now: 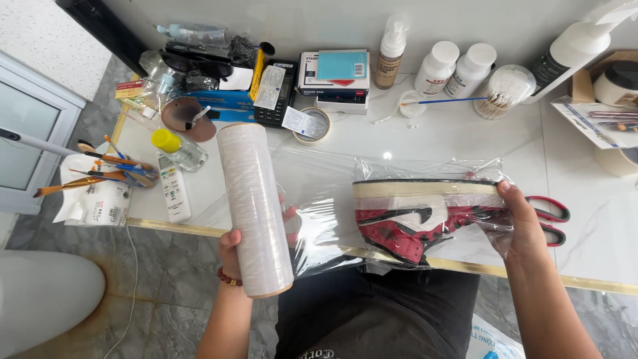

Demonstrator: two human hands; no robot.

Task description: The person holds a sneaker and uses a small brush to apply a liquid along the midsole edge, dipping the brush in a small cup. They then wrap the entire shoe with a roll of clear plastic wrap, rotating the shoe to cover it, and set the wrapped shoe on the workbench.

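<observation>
My left fingers (pixel 290 219) grip the film roll (pixel 255 207), right fingers (pixel 508 199) clasp the half-wrapped sneaker (pixel 412 219); more winding seems left.

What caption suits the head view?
Left hand holds wrap roll; right hand steadies wrapped red shoe over table.

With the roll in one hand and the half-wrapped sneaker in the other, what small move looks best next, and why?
Probably turn the red sneaker once more with the right hand while the left hand keeps the film roll pulled away. The clear film already stretches from roll to sneaker and covers it loosely, with slack folds near the sole, so another turn should tighten it.
</observation>
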